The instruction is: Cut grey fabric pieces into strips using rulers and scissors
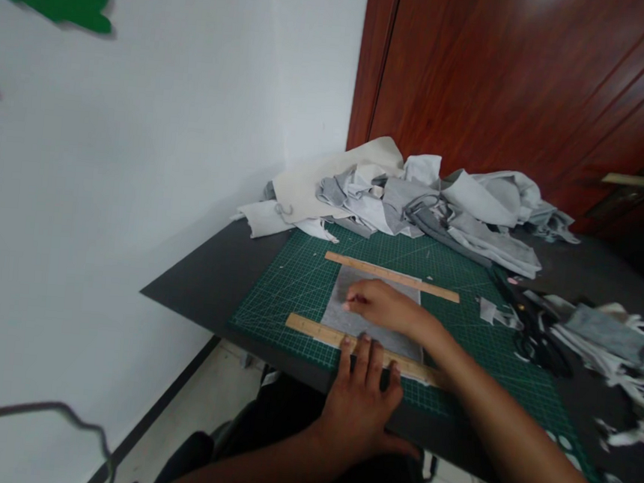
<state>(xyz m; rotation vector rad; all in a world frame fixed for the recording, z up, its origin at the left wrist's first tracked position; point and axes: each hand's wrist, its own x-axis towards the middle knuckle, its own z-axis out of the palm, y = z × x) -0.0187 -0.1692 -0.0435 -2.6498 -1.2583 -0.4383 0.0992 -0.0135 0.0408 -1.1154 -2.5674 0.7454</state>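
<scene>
A grey fabric rectangle (349, 315) lies on the green cutting mat (296, 284), between two wooden rulers. My left hand (362, 395) lies flat with its fingers stretched out, pressing the near ruler (314, 329) along the fabric's near edge. My right hand (381, 305) rests on top of the fabric with its fingers curled together. Whether they hold anything is hidden. The far ruler (392, 276) lies along the fabric's far edge, untouched.
A heap of grey and white fabric pieces (410, 200) lies at the back of the dark table (211, 277). Black scissors (538, 343) and fabric scraps (611, 342) lie to the right. A white wall is left, a wooden door behind.
</scene>
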